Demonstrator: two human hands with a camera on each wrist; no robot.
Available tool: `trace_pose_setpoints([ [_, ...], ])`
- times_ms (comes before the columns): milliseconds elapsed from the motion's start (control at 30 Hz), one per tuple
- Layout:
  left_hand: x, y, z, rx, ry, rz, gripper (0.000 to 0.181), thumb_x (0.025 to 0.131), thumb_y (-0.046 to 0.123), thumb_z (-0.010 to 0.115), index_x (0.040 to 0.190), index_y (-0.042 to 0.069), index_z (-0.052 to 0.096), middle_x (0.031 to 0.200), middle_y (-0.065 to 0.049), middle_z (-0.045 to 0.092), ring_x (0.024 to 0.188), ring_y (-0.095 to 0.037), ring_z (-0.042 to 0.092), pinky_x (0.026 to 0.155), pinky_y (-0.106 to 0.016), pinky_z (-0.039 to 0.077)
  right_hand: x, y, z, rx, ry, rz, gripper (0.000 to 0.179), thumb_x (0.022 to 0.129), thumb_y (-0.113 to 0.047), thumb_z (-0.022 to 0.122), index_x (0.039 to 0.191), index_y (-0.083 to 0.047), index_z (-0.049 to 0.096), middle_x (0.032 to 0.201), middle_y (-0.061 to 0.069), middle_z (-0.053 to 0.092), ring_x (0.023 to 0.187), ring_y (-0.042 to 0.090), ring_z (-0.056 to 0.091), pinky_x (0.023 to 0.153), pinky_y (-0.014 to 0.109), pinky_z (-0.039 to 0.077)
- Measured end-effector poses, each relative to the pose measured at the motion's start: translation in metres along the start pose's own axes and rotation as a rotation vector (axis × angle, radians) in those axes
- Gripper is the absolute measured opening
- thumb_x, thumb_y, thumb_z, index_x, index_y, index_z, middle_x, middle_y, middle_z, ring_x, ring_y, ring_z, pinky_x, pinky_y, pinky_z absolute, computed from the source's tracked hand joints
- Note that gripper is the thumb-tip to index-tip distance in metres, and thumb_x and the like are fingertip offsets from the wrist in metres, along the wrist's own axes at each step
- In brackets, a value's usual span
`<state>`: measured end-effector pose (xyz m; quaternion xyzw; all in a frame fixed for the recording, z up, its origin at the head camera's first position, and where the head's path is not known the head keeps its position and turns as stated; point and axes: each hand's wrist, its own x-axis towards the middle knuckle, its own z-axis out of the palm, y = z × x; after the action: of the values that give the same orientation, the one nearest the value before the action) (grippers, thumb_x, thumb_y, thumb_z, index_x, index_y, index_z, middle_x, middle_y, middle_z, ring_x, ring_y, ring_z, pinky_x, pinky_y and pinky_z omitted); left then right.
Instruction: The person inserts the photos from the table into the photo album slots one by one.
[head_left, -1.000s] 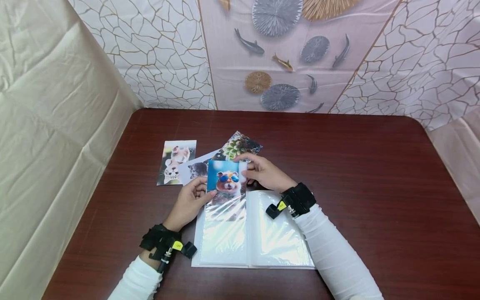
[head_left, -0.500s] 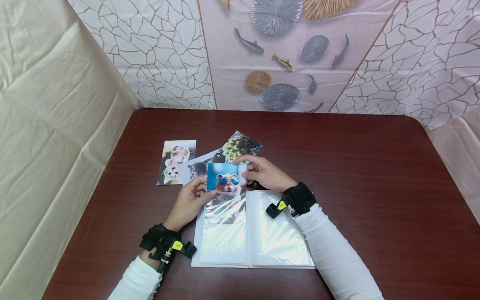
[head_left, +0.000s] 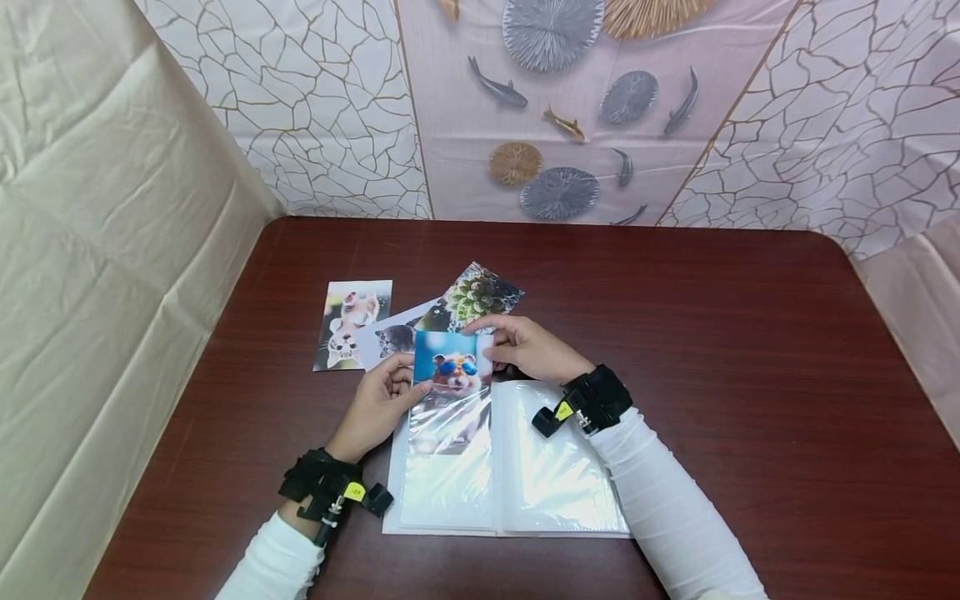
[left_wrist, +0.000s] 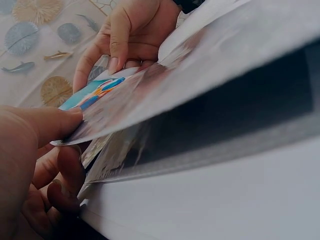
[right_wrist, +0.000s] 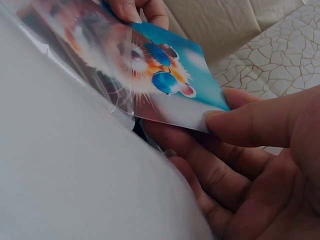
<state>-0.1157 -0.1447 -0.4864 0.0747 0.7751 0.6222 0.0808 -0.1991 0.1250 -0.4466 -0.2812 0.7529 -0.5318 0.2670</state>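
Observation:
A photo (head_left: 453,358) of a hamster in blue sunglasses is partly inside a clear sleeve on the left page of an open photo album (head_left: 558,467); its upper part sticks out at the top. My right hand (head_left: 528,348) pinches the photo's upper right corner, thumb on its face, as the right wrist view shows. The left hand (head_left: 384,407) pinches the left edge of the sleeve (left_wrist: 135,107) near its mouth, thumb on top and fingers beneath. Below the photo's lower edge the sleeve shows only white page.
Behind the album lie a succulent photo (head_left: 476,292), a grey kitten photo (head_left: 393,335) partly under it, and a white cat photo (head_left: 348,325) to the left. All are on a dark red-brown table (head_left: 712,350). A patterned cloth (head_left: 562,108) hangs beyond the far edge.
The hamster photo has slid down a little deeper into the sleeve, and my right hand has moved slightly down with it. The left hand has stayed in place.

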Motion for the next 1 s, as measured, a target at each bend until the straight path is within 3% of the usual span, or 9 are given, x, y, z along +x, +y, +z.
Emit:
trace_pose_setpoints([
  [267, 0.0005, -0.0008, 0.0001, 0.017, 0.001, -0.003, 0.040, 0.099, 0.012, 0.067, 0.136, 0.005, 0.055, 0.091, -0.009, 0.062, 0.066, -0.010, 0.046, 0.067, -0.023, 0.041, -0.0005, 0.0004, -0.0003, -0.021, -0.018, 0.003, 0.039, 0.104, -0.001, 0.051, 0.143, -0.009, 0.054, 0.076, 0.030, 0.048, 0.073, 0.039, 0.056, 0.074, 0.036, 0.048],
  [433, -0.0002, -0.0012, -0.0006, 0.031, -0.001, -0.013, 0.053, 0.100, 0.015, 0.065, 0.149, 0.008, 0.044, 0.082, -0.004, 0.051, 0.065, -0.010, 0.039, 0.066, -0.024, 0.036, -0.0014, 0.0003, -0.0003, -0.021, -0.031, 0.007, 0.039, 0.104, -0.001, 0.052, 0.142, -0.010, 0.056, 0.076, 0.029, 0.048, 0.073, 0.038, 0.055, 0.074, 0.034, 0.046],
  [767, 0.0007, -0.0035, -0.0018, -0.008, -0.041, 0.068, 0.073, 0.099, 0.015, 0.067, 0.160, 0.019, 0.028, 0.072, -0.007, 0.045, 0.060, -0.013, 0.036, 0.062, -0.025, 0.035, -0.0018, 0.0010, -0.0002, -0.017, -0.057, 0.012, 0.039, 0.104, -0.001, 0.052, 0.142, -0.009, 0.055, 0.075, 0.025, 0.052, 0.072, 0.032, 0.059, 0.072, 0.032, 0.046],
  [1000, 0.0006, -0.0039, -0.0022, 0.013, -0.037, 0.067, 0.071, 0.099, 0.016, 0.067, 0.159, 0.017, 0.030, 0.078, -0.006, 0.054, 0.061, -0.013, 0.038, 0.062, -0.026, 0.035, -0.0009, 0.0027, 0.0006, -0.004, -0.064, 0.020, 0.038, 0.104, -0.001, 0.051, 0.142, -0.008, 0.055, 0.073, 0.026, 0.048, 0.065, 0.029, 0.052, 0.068, 0.031, 0.043],
])
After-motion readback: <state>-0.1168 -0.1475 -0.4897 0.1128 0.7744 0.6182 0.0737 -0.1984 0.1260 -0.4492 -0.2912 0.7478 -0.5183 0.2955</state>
